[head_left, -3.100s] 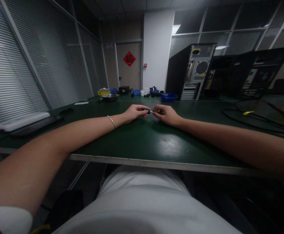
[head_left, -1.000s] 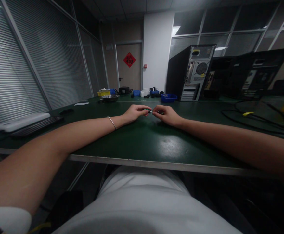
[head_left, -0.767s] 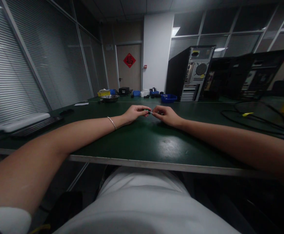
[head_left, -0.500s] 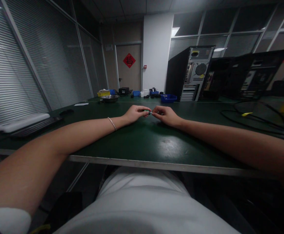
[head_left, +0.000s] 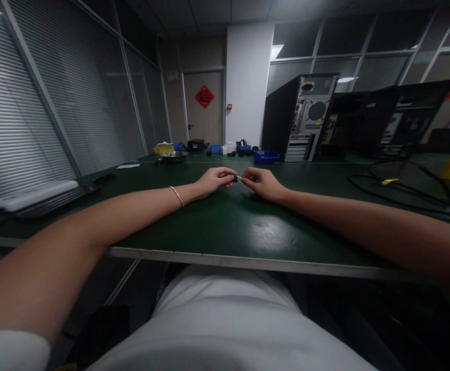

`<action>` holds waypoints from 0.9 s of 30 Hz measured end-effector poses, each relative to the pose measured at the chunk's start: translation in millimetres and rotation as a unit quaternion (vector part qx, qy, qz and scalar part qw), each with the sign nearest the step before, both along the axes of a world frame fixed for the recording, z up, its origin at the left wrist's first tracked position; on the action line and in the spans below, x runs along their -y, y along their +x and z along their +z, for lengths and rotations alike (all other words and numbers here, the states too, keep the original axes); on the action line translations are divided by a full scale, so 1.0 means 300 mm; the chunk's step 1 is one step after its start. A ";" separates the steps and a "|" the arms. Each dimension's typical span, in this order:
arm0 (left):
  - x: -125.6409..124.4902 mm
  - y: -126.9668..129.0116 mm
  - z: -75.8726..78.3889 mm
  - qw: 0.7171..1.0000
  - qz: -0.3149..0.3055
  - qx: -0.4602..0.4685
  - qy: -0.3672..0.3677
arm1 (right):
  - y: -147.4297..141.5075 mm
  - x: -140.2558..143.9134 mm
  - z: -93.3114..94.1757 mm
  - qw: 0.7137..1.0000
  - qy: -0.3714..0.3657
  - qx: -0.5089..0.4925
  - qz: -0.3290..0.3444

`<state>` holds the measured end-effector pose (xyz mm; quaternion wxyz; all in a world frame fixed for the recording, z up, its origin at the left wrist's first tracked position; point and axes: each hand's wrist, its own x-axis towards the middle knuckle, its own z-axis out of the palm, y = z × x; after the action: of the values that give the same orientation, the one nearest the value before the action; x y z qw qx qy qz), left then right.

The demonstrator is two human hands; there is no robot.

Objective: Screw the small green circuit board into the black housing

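While both forearms rest on the green table [head_left: 225, 226], the left hand [head_left: 213, 181] and right hand [head_left: 262, 183] meet fingertip to fingertip past its near edge, each pinched on an end of a small dark part [head_left: 237, 178] with a thin metal pin (too small to identify). Left wrist carries a bracelet [head_left: 177, 196]. Beyond the hands on the table: steel bowl [head_left: 174, 155], blue bin [head_left: 266, 155], then the computer tower [head_left: 300, 117].

Computer tower [head_left: 299, 117], blue bin [head_left: 266, 155], cables [head_left: 402, 188]
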<state>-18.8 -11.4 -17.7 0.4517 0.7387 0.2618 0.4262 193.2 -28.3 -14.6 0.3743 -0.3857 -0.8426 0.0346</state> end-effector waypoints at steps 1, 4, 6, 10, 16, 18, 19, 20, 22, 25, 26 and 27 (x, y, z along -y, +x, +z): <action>-0.006 -0.002 -0.002 1.000 0.008 -0.001 0.005 | 0.002 -0.004 -0.002 1.000 0.002 -0.004 -0.009; -0.017 -0.011 -0.002 0.999 0.022 -0.023 0.020 | 0.006 -0.011 -0.004 0.999 0.007 -0.012 -0.031; -0.013 -0.017 0.003 0.998 0.020 -0.053 0.032 | 0.006 -0.009 -0.002 0.999 0.007 -0.012 -0.034; 0.015 -0.020 0.022 0.989 -0.010 -0.134 0.063 | 0.001 -0.001 0.002 0.999 0.002 -0.006 -0.033; 0.026 -0.008 0.030 0.972 0.009 -0.196 0.126 | -0.001 0.001 0.004 0.999 -0.018 0.014 -0.036; 0.023 -0.004 0.027 0.968 0.032 -0.198 0.150 | 0.001 -0.002 0.004 0.999 -0.029 0.025 -0.037; 0.022 -0.002 0.026 0.966 0.040 -0.200 0.160 | 0.002 -0.003 0.005 0.998 -0.035 0.031 -0.037; 0.023 -0.001 0.026 0.963 0.045 -0.205 0.167 | 0.004 -0.005 0.006 0.998 -0.043 0.037 -0.037; 0.028 -0.002 0.028 0.959 0.042 -0.221 0.174 | 0.009 -0.009 0.012 0.996 -0.059 0.052 -0.033; 0.037 -0.013 0.036 0.952 0.021 -0.252 0.171 | 0.018 -0.010 0.025 0.993 -0.091 0.080 -0.012; 0.038 -0.018 0.039 0.950 0.015 -0.263 0.169 | 0.020 -0.010 0.031 0.991 -0.103 0.091 -0.001; 0.038 -0.024 0.043 0.946 0.009 -0.277 0.167 | 0.022 -0.008 0.036 0.988 -0.116 0.102 0.012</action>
<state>-26.0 -22.8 -4.9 0.2278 0.8901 0.3081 0.2467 199.7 -25.8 -3.7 0.2391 -0.4181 -0.8710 0.0969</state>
